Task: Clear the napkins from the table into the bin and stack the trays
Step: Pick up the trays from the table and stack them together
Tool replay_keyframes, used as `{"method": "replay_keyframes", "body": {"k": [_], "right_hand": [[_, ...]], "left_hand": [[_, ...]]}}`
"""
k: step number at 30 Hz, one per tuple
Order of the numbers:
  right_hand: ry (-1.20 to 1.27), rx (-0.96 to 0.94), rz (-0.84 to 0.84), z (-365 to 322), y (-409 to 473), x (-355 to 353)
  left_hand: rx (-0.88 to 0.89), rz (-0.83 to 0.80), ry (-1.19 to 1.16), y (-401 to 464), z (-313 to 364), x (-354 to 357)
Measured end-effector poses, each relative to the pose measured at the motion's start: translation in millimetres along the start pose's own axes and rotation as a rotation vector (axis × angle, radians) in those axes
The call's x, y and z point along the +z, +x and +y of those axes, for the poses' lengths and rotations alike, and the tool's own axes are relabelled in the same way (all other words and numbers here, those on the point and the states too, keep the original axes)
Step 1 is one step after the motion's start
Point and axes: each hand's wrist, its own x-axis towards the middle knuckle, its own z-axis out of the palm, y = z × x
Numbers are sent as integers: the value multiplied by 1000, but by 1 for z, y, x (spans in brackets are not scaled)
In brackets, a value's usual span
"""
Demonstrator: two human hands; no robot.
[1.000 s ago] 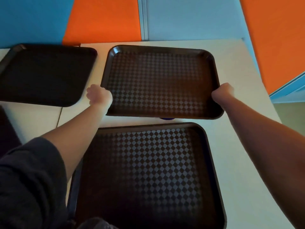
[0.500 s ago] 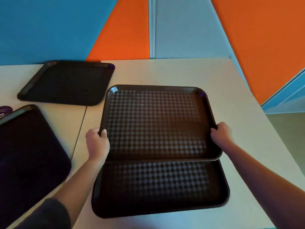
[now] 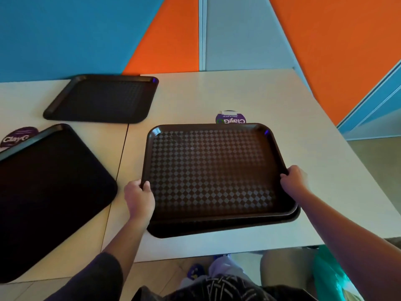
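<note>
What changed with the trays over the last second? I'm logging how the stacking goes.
The top tray, gripped at its sides by the left hand and right hand, came toward the person and down onto the bottom tray, now nearly covering it. A purple sticker shows behind it. Both hands kept their grip; the two trays on the left, far and near, stayed put.

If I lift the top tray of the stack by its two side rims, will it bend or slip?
The top tray probably stays stiff: it looks like moulded plastic with a raised rim. The left hand and right hand grip that rim, so slipping seems unlikely. It likely slides easily on the tray beneath.
</note>
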Motion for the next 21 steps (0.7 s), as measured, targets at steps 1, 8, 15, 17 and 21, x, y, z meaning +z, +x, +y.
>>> {"method": "replay_keyframes", "body": {"k": [1,8,15,17,21], "right_hand": [[-1,3,13,4,-5,1],[-7,-65,69,17,-26,2],[-146,-99,38,14,-33,3],[-181,-91,34,3,-35,1],[-248,-236,-13,-31,-42,2]], "left_hand": [[-7,-10,0,-4,-3,-1],[-14,-49,68,-34,-16,-7],[48,-129,12,-43,-20,-16],[34,-142,11,-44,-18,-19],[0,-158,-52,-46,-19,-25]]}}
